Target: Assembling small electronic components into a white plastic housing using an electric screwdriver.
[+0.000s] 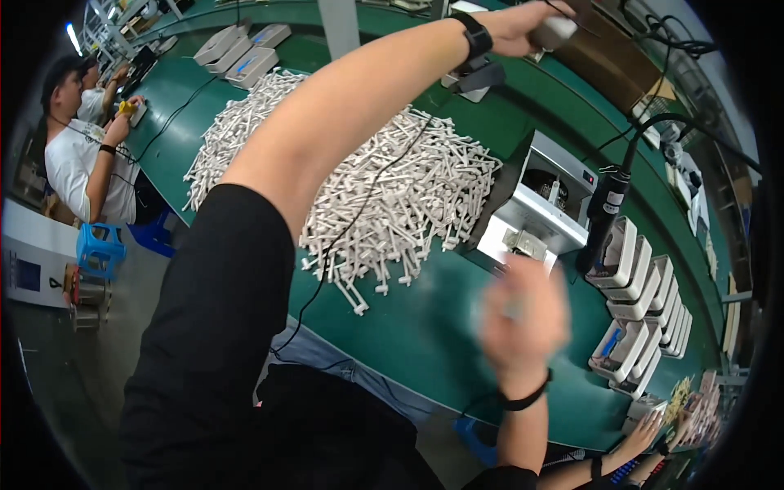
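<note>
My left hand (523, 24) reaches far across the green bench (408, 327), fingers closed on a small grey-white part (555, 33). A black band with a small device hangs from that wrist. My right hand (523, 314) hovers blurred over the bench's near side, just in front of a white box-shaped fixture (539, 216). Something pale shows between its fingers, but the blur hides whether it holds anything. A big heap of white T-shaped plastic pieces (392, 204) lies under my left forearm.
A black power screwdriver (603, 214) hangs on its cable beside rows of white housings (641, 282). More housings (245, 53) sit at the far left. A seated person (82, 155) works at the left end, another person's hands (653, 433) at lower right. A blue stool (102, 249) stands on the floor.
</note>
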Demonstrator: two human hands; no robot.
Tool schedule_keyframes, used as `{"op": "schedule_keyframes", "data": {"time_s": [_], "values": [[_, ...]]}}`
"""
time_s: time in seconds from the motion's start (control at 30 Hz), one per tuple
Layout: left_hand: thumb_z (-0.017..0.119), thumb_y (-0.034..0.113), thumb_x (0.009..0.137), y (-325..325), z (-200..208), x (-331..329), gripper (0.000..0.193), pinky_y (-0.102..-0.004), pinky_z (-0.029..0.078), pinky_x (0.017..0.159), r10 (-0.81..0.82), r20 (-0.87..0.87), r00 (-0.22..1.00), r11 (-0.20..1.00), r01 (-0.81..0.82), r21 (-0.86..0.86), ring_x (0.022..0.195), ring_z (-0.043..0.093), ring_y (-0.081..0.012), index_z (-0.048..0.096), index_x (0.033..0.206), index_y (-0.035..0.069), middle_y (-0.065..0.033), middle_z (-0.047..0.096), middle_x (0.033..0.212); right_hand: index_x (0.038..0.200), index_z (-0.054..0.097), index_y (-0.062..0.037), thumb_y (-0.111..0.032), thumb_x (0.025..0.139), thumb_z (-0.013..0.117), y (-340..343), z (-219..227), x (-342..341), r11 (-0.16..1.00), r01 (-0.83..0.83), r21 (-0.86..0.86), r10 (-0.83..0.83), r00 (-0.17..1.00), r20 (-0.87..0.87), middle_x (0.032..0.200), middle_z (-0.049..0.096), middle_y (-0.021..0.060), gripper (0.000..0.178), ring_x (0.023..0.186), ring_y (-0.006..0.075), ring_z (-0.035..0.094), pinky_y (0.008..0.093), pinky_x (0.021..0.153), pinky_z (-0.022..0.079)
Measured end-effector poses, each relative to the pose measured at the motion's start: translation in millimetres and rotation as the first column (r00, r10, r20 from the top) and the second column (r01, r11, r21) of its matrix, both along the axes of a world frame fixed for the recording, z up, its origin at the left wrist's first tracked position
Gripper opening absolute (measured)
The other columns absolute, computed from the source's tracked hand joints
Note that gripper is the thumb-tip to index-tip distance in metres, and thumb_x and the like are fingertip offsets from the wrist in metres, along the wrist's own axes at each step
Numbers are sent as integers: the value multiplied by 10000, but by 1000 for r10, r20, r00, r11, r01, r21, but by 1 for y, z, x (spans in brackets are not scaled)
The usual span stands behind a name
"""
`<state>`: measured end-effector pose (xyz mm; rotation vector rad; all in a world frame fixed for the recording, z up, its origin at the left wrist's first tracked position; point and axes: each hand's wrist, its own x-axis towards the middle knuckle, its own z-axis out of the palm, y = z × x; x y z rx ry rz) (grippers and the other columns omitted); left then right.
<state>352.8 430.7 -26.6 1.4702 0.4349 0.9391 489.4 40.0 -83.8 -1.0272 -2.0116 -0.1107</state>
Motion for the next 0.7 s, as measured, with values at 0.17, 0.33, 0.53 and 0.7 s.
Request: {"op": "schedule_keyframes", "data": {"time_s": [0.17, 0.33, 0.53, 0.7], "values": [[739, 470, 967, -88, 29, -81, 815, -366, 489, 1039, 195, 243, 950, 955, -127, -269, 1233, 605, -203, 382, 1585, 77, -83, 627, 1385, 1010, 678, 11, -46, 932, 727, 0, -57, -52, 799, -32, -600, 82, 995, 57, 899, 702, 226, 109, 845, 408, 703, 458, 725, 556], [708, 439, 993, -220, -12, -149, 762, -440, 433, 1185, 130, 415, 900, 921, 45, -386, 1349, 550, -269, 399, 1589, 80, -104, 549, 1495, 986, 677, 18, -62, 933, 736, -2, -77, -55, 849, -59, -526, 105, 993, 58, 901, 710, 226, 113, 815, 405, 706, 452, 701, 557], [702, 503, 949, -380, -53, -187, 891, -500, 328, 1274, 62, 629, 775, 837, 303, -456, 1477, 477, -308, 335, 1647, 88, -123, 442, 1647, 1032, 691, 3, 0, 949, 690, -34, -49, -38, 883, -33, -468, -83, 970, -226, 929, 701, 197, 82, 694, 381, 698, 429, 657, 569], [755, 516, 880, -443, -113, -173, 964, -500, 318, 1282, 67, 589, 805, 864, 249, -438, 1507, 450, -316, 336, 1666, 150, -126, 456, 1644, 1061, 704, -1, 38, 932, 699, -68, 10, -38, 884, -18, -466, -159, 927, -338, 932, 676, 151, 135, 696, 287, 669, 377, 641, 549]]}}
